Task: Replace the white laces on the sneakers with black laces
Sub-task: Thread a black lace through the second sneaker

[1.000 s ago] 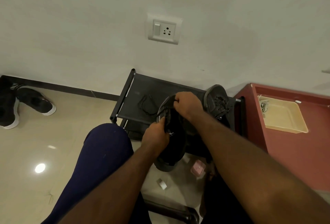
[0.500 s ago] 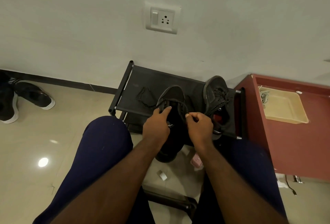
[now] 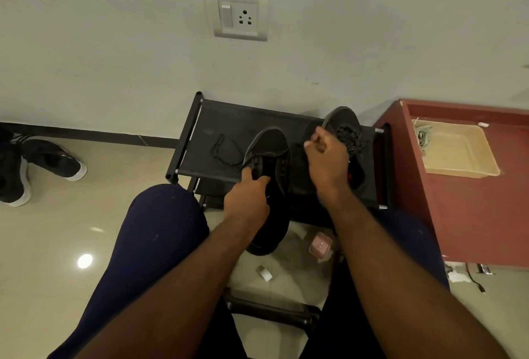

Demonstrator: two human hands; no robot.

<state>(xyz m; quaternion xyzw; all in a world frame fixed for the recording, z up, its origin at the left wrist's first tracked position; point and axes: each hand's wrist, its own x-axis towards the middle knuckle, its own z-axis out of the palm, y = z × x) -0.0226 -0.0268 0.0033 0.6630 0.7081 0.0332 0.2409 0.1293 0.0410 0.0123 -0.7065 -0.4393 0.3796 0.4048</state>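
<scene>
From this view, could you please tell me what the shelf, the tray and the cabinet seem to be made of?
Shelf: likely matte black fabric, stretched flat between tube rails.
Tray: probably beige plastic, smooth, with a moulded, rounded rim.
Cabinet: looks like wood board with a red-brown laminate or paint; its faces are flat, even and slightly dull.

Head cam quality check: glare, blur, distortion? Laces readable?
Head view: glare spot on the floor tiles, clear of the work; wide-angle stretch toward the corners; right hand slightly soft; held sneaker against the black rack is low-contrast, lacing hard to trace.
</scene>
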